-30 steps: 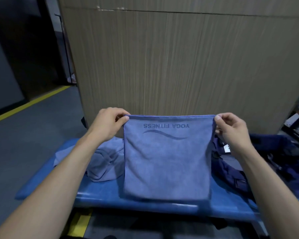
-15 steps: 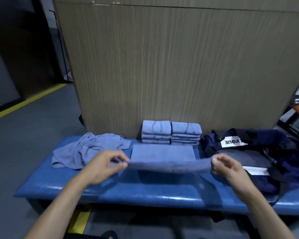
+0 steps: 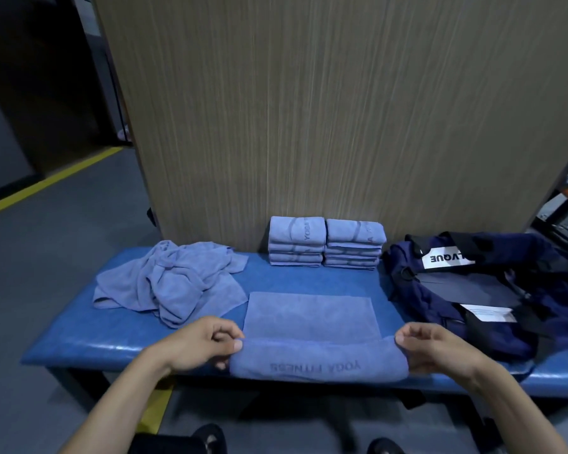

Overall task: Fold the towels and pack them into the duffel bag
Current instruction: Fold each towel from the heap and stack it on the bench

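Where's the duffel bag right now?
In the head view, the duffel bag lies open on the bench's right end, right of the folded stacks and the towel being folded.

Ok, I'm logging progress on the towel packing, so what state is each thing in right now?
Towel in hand: flat on the bench, near edge lifted and curled over.
Left hand: pinches the towel's left corner.
Right hand: pinches its right corner.
Crumpled towels: unfolded, heaped.
Folded towels: two neat stacks by the panel.
Duffel bag: open; no towel visible inside.
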`<state>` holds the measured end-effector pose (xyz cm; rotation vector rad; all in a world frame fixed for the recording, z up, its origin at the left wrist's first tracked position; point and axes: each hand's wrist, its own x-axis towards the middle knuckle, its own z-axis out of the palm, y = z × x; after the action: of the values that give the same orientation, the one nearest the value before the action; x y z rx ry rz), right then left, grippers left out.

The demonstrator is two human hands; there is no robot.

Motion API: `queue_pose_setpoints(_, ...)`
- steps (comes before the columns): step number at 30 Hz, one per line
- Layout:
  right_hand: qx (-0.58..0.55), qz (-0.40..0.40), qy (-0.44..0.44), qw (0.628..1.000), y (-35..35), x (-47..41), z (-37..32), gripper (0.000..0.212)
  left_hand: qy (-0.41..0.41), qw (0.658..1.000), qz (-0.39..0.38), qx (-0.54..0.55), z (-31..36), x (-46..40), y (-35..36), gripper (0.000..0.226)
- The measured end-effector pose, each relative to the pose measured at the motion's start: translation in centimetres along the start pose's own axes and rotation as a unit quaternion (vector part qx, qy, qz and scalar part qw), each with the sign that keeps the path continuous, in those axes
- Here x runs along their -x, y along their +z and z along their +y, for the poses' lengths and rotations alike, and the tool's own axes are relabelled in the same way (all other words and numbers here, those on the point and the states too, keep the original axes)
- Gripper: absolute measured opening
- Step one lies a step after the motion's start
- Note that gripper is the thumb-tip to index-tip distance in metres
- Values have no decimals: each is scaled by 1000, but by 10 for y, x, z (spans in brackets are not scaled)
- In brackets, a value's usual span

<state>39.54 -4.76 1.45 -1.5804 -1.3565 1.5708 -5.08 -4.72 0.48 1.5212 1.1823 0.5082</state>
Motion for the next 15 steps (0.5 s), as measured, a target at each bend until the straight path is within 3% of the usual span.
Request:
queue_pose_setpoints(8,20,270,-82,959,17,-87,-12,17,-58,972,221,62,7,-94,-9,21)
queue_pose_setpoints(11,45,314,-81,945,21,-113,-10,16,-87,959,261,67,1,-122,-12,16)
queue_pose_setpoints(15,134,335,-56,931,24,-130,-3,16,-107,949,296,-9,-18,-142,-14,18)
